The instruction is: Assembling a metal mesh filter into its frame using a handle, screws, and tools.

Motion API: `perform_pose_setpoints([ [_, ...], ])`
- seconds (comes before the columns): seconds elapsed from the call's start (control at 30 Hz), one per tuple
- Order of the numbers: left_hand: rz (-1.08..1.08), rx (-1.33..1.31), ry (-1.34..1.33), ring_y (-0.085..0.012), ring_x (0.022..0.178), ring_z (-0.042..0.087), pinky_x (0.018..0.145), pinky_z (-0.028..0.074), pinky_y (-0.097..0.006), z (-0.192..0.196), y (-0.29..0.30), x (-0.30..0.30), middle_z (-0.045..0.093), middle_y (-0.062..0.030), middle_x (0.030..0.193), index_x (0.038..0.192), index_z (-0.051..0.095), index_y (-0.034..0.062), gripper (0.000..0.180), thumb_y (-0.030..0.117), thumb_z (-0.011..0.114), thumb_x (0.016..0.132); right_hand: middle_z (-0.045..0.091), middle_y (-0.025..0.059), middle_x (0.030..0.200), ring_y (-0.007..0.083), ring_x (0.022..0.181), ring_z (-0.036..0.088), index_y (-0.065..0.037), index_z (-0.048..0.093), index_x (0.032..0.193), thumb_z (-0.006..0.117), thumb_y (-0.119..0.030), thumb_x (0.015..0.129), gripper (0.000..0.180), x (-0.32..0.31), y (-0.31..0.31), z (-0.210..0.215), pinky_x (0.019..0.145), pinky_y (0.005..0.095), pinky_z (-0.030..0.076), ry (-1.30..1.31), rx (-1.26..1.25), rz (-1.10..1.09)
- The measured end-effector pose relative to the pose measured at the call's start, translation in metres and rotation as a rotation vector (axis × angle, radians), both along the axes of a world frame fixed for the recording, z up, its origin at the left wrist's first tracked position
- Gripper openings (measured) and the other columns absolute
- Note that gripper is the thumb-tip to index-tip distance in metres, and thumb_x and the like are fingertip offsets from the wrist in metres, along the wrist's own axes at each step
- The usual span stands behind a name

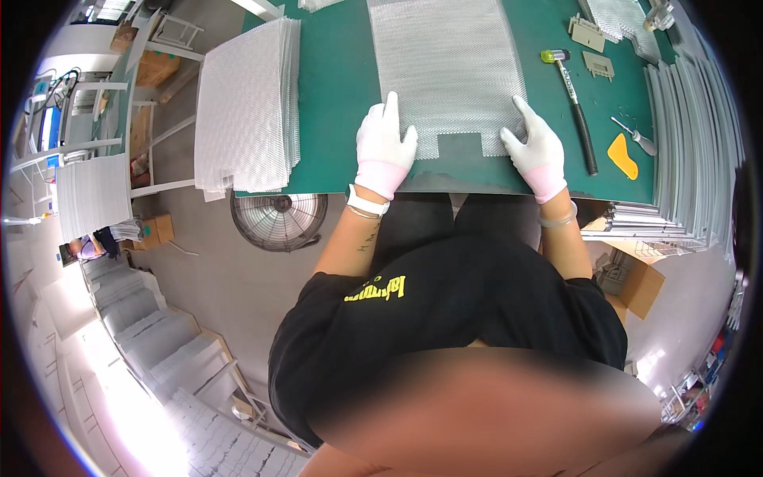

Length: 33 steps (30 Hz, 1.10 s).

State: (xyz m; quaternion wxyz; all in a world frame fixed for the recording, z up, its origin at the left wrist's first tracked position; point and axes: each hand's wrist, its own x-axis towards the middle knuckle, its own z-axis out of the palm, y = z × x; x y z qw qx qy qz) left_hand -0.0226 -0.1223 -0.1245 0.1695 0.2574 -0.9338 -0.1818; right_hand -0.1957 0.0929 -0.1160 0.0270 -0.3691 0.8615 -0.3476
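The person is pressing both gloved hands flat on the near edge of a silvery mesh sheet [449,67] lying on the green table [334,87]. The left hand [384,147] is resting with fingers spread; the right hand [536,151] is curling over the near right corner, just right of the notch. Keeping even pressure on both sides should be holding it square.

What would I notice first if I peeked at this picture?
Two hands in white gloves, the left hand and right hand, press flat on a shiny mesh sheet on the green table. A tall mesh stack sits at the left; a hammer lies at the right.
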Motion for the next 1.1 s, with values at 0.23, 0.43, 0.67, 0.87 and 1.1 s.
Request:
perform_pose_setpoints([
  [0.23,-0.019,-0.026,0.019,-0.0386,0.104,0.059,0.092,0.05,-0.046,-0.01,-0.006,0.002,0.058,-0.0229,0.115,0.139,0.05,-0.0045,0.066,0.019,0.073,0.082,0.068,0.0171,0.119,0.0321,0.106,0.067,-0.009,0.059,0.137,0.073,-0.025,0.085,0.056,-0.002,0.0,0.004,0.09,0.0359,0.054,0.036,0.054,0.043],
  [0.43,0.066,0.024,-0.053,-0.0393,0.109,0.058,0.094,0.05,-0.046,0.004,0.002,0.0,0.055,-0.0232,0.121,0.14,0.052,0.0029,0.063,0.021,0.072,0.083,0.062,0.016,0.13,0.0348,0.117,0.06,-0.016,0.064,0.132,0.072,-0.028,0.084,0.051,0.0,-0.003,0.021,0.098,0.0429,0.048,0.28,0.404,0.008],
  [0.67,0.086,-0.164,-0.146,-0.0438,0.132,0.045,0.111,0.033,-0.058,0.013,0.009,0.002,0.045,-0.026,0.144,0.141,0.054,0.0109,0.06,0.028,0.07,0.086,0.054,0.017,0.141,0.0381,0.131,0.048,-0.017,0.059,0.136,0.063,-0.018,0.087,0.048,0.008,-0.005,-0.007,0.109,0.0545,0.035,0.442,0.309,0.093],
  [0.87,-0.138,-0.336,-0.251,-0.0431,0.141,0.038,0.116,0.019,-0.065,-0.005,-0.003,0.003,0.047,-0.015,0.15,0.143,0.055,0.0166,0.049,0.024,0.055,0.094,0.048,0.019,0.147,0.0407,0.135,0.045,-0.015,0.053,0.143,0.059,-0.023,0.091,0.053,0.017,-0.016,0.001,0.108,0.0656,0.032,0.439,0.52,0.037],
  [1.1,-0.182,-0.187,-0.129,-0.0466,0.142,0.035,0.119,0.014,-0.064,-0.001,-0.012,-0.002,0.051,-0.0165,0.145,0.132,0.065,0.0154,0.044,0.025,0.063,0.089,0.034,0.0211,0.159,0.0495,0.147,0.026,-0.008,0.043,0.151,0.065,-0.068,0.079,0.097,0.014,-0.017,0.035,0.113,0.0715,0.018,0.251,0.726,0.169],
])
